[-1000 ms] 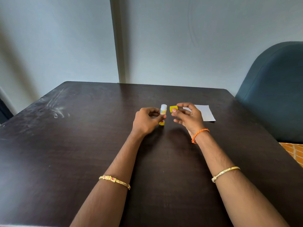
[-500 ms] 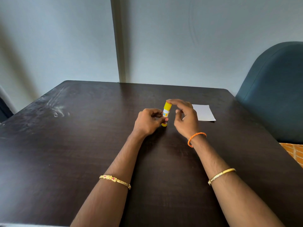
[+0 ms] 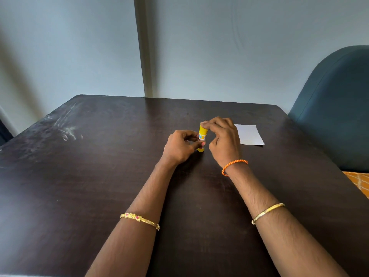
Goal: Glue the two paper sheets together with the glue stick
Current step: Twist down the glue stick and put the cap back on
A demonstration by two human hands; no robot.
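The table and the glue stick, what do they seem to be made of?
The table looks like dark wood or wood-look laminate: faint grain streaks, a dull sheen, pale scuffs at its far left. The glue stick, held by the left hand and the right hand, looks like smooth yellow plastic with a printed label.

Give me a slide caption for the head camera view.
Both hands hold a yellow glue stick upright on the dark table, white paper beside.

Dark wood table (image 3: 99, 176) w/ teal chair (image 3: 335, 108), grey walls (image 3: 239, 47)
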